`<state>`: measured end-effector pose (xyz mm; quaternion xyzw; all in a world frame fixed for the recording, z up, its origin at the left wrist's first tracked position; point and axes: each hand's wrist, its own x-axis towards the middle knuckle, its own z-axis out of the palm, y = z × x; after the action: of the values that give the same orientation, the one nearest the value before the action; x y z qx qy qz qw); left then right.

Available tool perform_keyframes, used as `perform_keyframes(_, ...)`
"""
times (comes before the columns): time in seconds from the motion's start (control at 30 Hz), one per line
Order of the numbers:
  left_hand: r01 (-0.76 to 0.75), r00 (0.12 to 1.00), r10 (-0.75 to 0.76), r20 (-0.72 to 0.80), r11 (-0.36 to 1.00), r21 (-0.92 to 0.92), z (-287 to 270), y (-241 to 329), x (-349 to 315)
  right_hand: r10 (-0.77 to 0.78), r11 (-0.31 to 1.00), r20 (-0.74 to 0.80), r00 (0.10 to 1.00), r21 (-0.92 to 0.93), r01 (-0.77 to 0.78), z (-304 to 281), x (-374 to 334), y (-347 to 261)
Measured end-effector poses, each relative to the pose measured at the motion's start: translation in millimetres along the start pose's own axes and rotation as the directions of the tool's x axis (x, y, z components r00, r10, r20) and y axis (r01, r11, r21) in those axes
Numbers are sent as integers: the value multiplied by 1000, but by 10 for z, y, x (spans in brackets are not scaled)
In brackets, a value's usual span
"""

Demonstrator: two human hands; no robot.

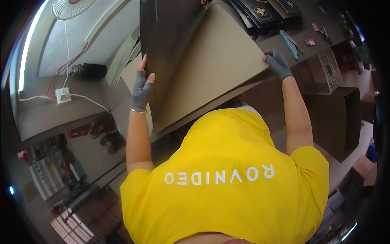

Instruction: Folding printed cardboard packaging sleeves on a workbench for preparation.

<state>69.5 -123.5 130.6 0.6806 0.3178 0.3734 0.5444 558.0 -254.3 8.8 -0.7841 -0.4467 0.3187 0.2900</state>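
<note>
A large tan cardboard sheet (pixel 219 65) lies on the worktable in front of me. A dark glossy sheet (pixel 170 49) stands tilted over its left part, with a curved edge. Wearing a grey fingerless glove, my left hand (pixel 142 89) grips the dark sheet's left edge between thumb and fingers. My right hand (pixel 278 64), gloved alike, pinches the cardboard's right corner; some of its fingertips are hidden. Beyond that corner lie a light-blue handled cutting tool (pixel 289 44) and a stack of black printed pieces (pixel 260 14).
Small scissors (pixel 326 35) and a red-and-white small box (pixel 310 42) rest at the table's right. At the left are a white power adapter (pixel 63 96) with cables, a black cylinder (pixel 91 71) and a fan (pixel 73 7). A brown carton (pixel 331 122) stands below right.
</note>
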Motion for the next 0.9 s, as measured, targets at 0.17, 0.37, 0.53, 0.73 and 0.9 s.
perform_keyframes(0.17,-42,983,-38,178,902,429,-25,-266,-127,95,731,215,972,648,-214,-232,-127,-812)
perform_keyframes(0.37,48,987,-101,129,932,359,298,-152,-170,-307,342,351,885,908,-242,-338,366,-1317)
perform_keyframes(0.53,-181,979,59,198,702,689,416,162,-193,-324,8,324,889,940,-340,-244,760,-1842)
perform_keyframes(0.73,210,974,-223,48,960,185,46,-172,-78,-383,224,384,840,921,-319,-236,510,-2246)
perform_keyframes(0.9,250,968,-247,-42,965,84,-145,-89,-24,-181,464,372,910,848,-255,-98,209,-2318)
